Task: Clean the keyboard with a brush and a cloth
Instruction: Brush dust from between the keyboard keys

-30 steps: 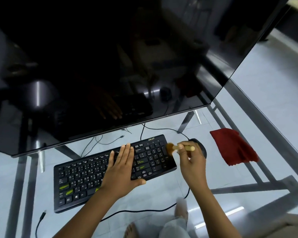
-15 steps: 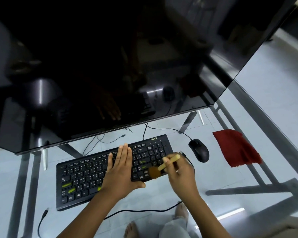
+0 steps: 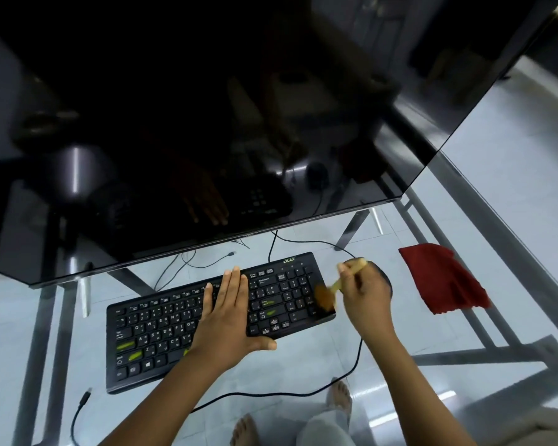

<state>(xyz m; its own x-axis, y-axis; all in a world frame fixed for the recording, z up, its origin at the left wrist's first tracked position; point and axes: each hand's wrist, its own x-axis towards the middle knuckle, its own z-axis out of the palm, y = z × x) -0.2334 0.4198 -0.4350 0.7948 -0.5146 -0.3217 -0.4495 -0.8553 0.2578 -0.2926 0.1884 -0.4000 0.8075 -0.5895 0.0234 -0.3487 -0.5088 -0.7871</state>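
On the middle of the keyboard [image 3: 161,336] the left hand [image 3: 226,313] lies flat, fingers straight. At its right end the right hand [image 3: 364,294] pinches a brush [image 3: 325,297], half hiding the mouse [image 3: 388,283]; a red cloth [image 3: 442,278] lies farther right.

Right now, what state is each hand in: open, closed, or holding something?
Left hand: open, fingers straight, pressing flat on the keyboard.
Right hand: grips the brush, bristles at the keyboard's right end.
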